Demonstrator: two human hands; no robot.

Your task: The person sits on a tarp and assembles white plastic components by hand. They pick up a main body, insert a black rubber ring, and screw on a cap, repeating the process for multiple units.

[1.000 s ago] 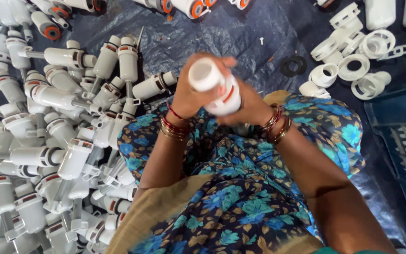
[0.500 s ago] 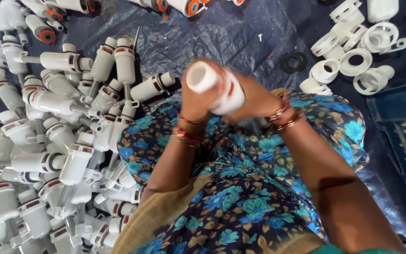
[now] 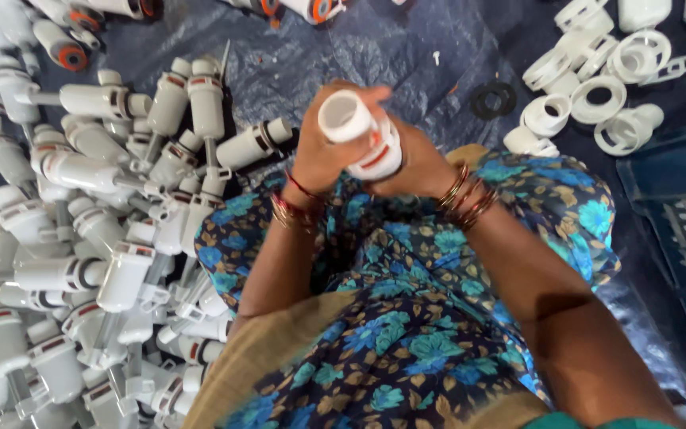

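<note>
Both hands barely shift: left hand (image 3: pixel 323 155) and right hand (image 3: pixel 418 163) grip the white fitting (image 3: pixel 359 135), seemingly clear of the piled parts (image 3: pixel 81 238) leftward.

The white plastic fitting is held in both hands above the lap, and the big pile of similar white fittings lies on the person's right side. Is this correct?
Not quite. The head view shows both hands, left hand and right hand, holding the white fitting, but the pile of fittings lies on the person's left side.

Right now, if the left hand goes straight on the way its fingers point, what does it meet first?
The left hand already grips the white plastic tube part, fingers pointing up and right across its open end. Past it, probably the bare blue tarp; depth is unclear.
</note>
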